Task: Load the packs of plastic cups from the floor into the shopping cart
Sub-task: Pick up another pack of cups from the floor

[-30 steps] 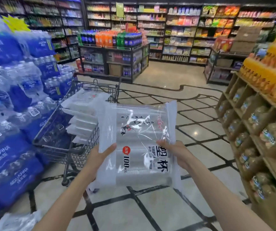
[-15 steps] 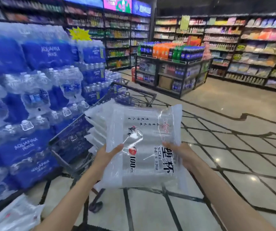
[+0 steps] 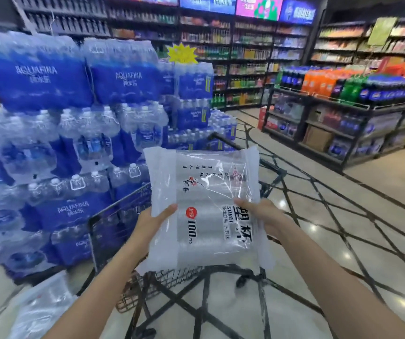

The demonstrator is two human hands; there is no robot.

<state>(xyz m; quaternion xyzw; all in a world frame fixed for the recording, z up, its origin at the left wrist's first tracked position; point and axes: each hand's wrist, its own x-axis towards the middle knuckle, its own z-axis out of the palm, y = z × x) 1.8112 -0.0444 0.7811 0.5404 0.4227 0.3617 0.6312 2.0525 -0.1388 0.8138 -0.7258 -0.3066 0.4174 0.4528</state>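
Head view: left hand [image 3: 156, 222] and right hand [image 3: 257, 214] clamp a pack of plastic cups [image 3: 206, 206] above the shopping cart [image 3: 94, 231].
Carrying step, apparently; next, lower it into the basket, then fingers release.

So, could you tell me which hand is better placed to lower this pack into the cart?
Probably the left hand: it grips the pack of cups on the side over the shopping cart. The right hand holds the aisle-side edge.

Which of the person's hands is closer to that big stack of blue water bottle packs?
Left. The left hand holds the cup pack on the edge facing the water bottle stack; the right hand holds the far edge, toward the open aisle.
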